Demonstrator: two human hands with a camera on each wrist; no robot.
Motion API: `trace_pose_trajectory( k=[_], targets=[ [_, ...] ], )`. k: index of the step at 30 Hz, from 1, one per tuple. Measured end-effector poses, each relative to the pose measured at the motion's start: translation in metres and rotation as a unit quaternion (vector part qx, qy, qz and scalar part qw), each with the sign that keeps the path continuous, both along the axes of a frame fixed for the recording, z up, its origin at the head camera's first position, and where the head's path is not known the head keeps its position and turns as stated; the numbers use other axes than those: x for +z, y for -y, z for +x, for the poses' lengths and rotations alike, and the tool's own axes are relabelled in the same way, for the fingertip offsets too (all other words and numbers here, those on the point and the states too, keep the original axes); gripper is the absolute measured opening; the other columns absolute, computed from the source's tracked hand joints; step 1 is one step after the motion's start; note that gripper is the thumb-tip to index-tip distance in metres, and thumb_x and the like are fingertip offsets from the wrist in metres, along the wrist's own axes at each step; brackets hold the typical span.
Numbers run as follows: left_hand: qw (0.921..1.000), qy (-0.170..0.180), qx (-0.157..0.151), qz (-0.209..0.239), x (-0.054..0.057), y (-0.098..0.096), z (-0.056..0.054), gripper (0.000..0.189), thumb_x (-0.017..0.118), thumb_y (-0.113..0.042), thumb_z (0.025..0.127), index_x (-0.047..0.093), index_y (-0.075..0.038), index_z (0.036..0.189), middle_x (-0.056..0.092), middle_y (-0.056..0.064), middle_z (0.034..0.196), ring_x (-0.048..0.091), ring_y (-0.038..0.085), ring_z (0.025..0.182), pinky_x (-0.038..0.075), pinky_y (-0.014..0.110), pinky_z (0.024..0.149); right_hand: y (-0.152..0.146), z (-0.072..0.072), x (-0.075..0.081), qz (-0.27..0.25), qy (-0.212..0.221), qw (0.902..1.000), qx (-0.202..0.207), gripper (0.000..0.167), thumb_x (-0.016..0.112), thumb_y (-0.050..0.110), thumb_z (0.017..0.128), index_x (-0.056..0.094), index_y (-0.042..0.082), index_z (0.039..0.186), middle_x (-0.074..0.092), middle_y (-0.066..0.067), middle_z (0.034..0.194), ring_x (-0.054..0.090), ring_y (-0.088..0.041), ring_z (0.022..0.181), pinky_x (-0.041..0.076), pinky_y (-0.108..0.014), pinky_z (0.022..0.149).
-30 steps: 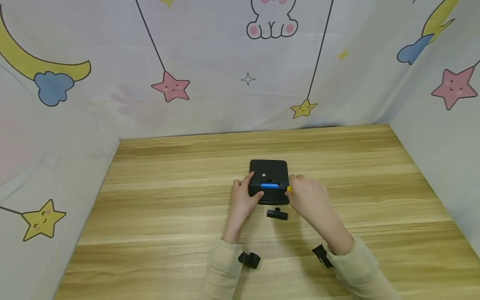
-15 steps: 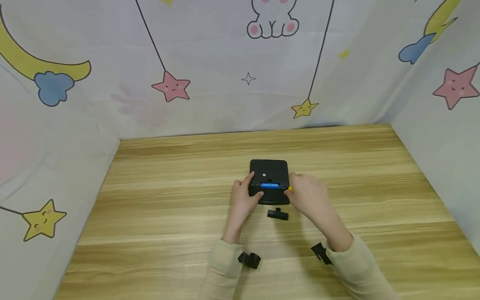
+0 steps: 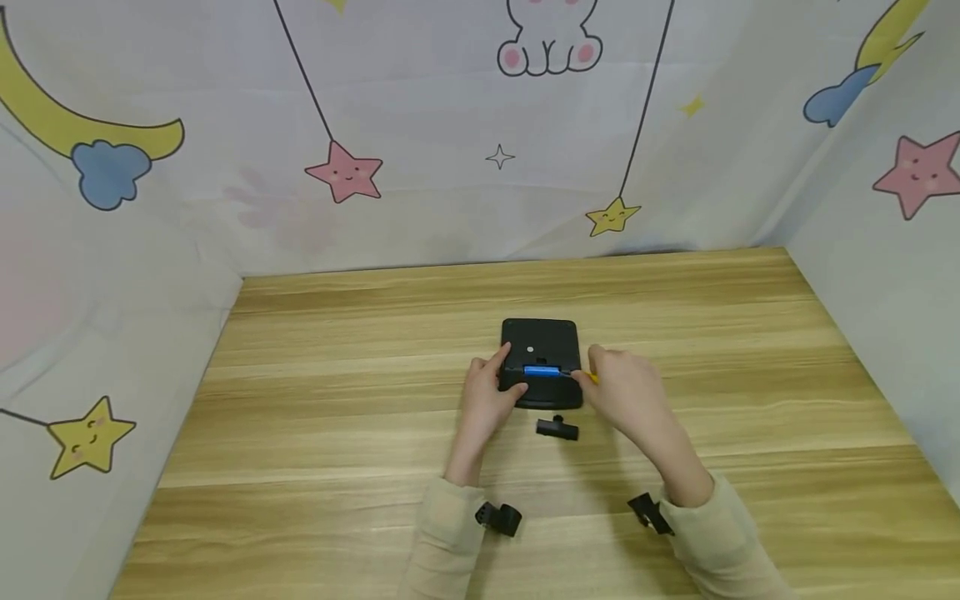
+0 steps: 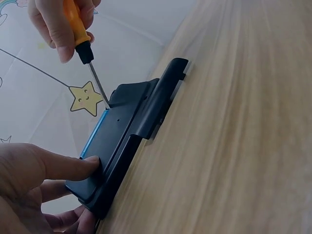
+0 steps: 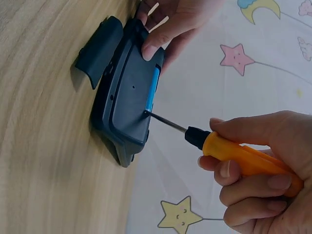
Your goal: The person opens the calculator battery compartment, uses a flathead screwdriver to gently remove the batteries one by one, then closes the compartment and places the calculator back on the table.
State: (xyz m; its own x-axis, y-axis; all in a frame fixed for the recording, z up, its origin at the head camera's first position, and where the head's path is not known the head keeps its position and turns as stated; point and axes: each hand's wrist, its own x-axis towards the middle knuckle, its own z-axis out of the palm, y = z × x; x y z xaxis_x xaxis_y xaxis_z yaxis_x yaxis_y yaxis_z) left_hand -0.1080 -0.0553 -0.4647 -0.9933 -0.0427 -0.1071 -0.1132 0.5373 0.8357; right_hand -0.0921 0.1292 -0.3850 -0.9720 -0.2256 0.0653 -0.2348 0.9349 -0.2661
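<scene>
A flat black device (image 3: pixel 538 337), shaped like a desk calculator lying face down, rests on the table. A blue battery (image 3: pixel 541 372) sits in the slot across its back. At its left side my left hand (image 3: pixel 483 398) grips it, thumb pressing the near part and fingers along the edge. My right hand (image 3: pixel 626 392) holds a screwdriver (image 5: pixel 248 158) by its orange handle, fingers curled round it. In the right wrist view the screwdriver's tip (image 5: pixel 147 113) touches the slot at the battery's right end. A loose black battery cover (image 3: pixel 557 429) lies just in front of the device.
The wood-grain table (image 3: pixel 337 375) reaches back to a white cloth (image 3: pixel 420 125) printed with stars and moons, which also hangs at both sides. Black camera mounts are strapped at the left wrist (image 3: pixel 498 519) and the right wrist (image 3: pixel 651 513).
My right hand has drawn slightly to the right and tilted, so more of the screwdriver's handle and shaft shows. The left hand, device and cover have stayed in place.
</scene>
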Motion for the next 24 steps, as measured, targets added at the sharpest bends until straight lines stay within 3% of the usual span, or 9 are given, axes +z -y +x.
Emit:
trace_pose_trajectory(
  k=[10,20,24],
  targets=[
    [1.0000,0.001,0.000,-0.009,-0.001,-0.001,-0.001,0.067,0.075,-0.013,0.082,0.047,-0.016,0.143,0.048,0.012,0.098,0.038,0.019,0.077,0.031,0.026,0.065,-0.021,-0.005,-0.010,-0.090,0.053,0.9945,-0.011,0.029,0.069,0.027,0.088,0.054,0.007,0.075,0.031,0.004,0.055,0.030,-0.012,0.048,0.024,-0.025,0.047],
    [0.9997,-0.013,0.002,-0.020,0.002,-0.002,0.003,0.066,0.074,-0.011,0.082,0.048,-0.012,0.142,0.047,0.011,0.096,0.037,0.018,0.076,0.030,0.024,0.064,-0.036,-0.007,-0.023,-0.167,0.069,0.9832,-0.024,0.031,0.069,0.030,0.088,0.055,0.010,0.070,0.037,0.002,0.060,0.033,-0.014,0.054,0.026,-0.026,0.051],
    [0.9999,-0.003,0.001,-0.011,0.002,-0.002,0.002,0.066,0.074,-0.011,0.083,0.047,-0.014,0.143,0.048,0.013,0.099,0.038,0.019,0.076,0.030,0.025,0.064,-0.039,-0.005,-0.026,-0.185,0.062,0.9805,-0.027,0.030,0.070,0.028,0.088,0.056,0.009,0.070,0.038,0.001,0.060,0.033,-0.014,0.055,0.026,-0.026,0.051]
  ],
)
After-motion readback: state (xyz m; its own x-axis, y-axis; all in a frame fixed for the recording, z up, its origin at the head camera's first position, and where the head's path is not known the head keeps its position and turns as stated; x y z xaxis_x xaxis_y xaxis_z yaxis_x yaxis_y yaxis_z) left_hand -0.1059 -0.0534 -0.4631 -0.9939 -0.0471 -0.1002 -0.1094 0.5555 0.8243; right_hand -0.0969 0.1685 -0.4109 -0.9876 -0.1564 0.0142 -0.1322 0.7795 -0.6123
